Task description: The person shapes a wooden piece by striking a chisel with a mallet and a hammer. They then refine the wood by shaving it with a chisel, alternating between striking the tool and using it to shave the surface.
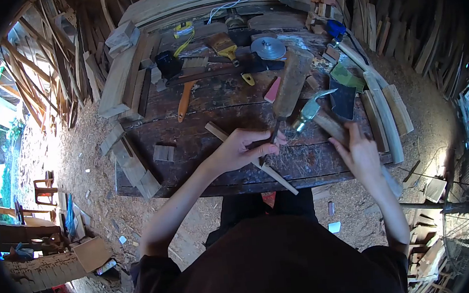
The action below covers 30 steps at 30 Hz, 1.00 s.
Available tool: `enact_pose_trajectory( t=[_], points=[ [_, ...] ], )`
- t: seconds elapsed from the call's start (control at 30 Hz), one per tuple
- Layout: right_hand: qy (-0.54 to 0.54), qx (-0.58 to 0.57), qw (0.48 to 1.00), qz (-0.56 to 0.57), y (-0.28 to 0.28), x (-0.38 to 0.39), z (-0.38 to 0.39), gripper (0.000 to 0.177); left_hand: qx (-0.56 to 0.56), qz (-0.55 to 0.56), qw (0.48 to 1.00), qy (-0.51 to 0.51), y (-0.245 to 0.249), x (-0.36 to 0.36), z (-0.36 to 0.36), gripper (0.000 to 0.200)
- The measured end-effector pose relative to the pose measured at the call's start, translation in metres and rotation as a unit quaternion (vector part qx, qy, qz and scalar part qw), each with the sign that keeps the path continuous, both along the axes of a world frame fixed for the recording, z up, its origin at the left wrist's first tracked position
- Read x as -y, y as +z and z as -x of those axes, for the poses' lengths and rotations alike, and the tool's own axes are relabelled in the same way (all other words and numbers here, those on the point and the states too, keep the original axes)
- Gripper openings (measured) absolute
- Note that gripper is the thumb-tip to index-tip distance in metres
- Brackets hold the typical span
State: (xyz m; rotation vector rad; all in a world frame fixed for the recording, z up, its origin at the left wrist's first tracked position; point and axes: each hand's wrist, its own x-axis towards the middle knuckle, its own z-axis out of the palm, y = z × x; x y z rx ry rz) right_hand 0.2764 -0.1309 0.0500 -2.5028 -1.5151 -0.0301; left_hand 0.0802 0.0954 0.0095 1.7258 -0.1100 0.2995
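My left hand (244,149) is closed around the metal shank of a chisel, whose thick wooden handle (291,85) points up and away from me. Under that hand, a thin wooden strip (278,178) lies slantwise on the dark workbench (198,175), with one end past the front edge. My right hand (361,156) grips the wooden handle of a claw hammer (328,122), thumb on one side and fingers on the other. The hammer's metal head sits just right of the chisel. A small wood block (163,153) rests left of my left hand.
A wooden-handled tool (187,101), a brush (222,47), a round metal disc (268,48) and a yellow tape (183,29) lie farther back. Dark sandpaper (343,100) and curved wood pieces (383,112) are at the right. Thick timber (118,92) lines the left edge.
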Motion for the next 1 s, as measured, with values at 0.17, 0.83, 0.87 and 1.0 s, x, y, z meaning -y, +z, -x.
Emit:
enact_pose_trajectory(
  t=[0.17,0.83,0.87,1.0],
  points=[
    [-0.005,0.070,0.987,-0.147,0.055,0.006,-0.017,0.041,-0.037,0.005,0.999,-0.028,0.003,-0.002,0.001,0.017],
    [0.042,0.143,0.916,-0.371,0.125,-0.030,-0.022,0.047,-0.009,-0.055,0.995,-0.082,-0.003,-0.011,0.002,0.027],
    [0.080,0.168,0.924,-0.333,0.121,-0.027,-0.020,0.048,-0.011,-0.055,0.995,-0.084,-0.001,-0.009,0.002,0.027],
    [0.032,0.093,0.966,-0.238,0.124,-0.014,-0.008,0.049,-0.007,-0.019,0.998,-0.054,-0.001,-0.004,0.004,0.026]
  ],
)
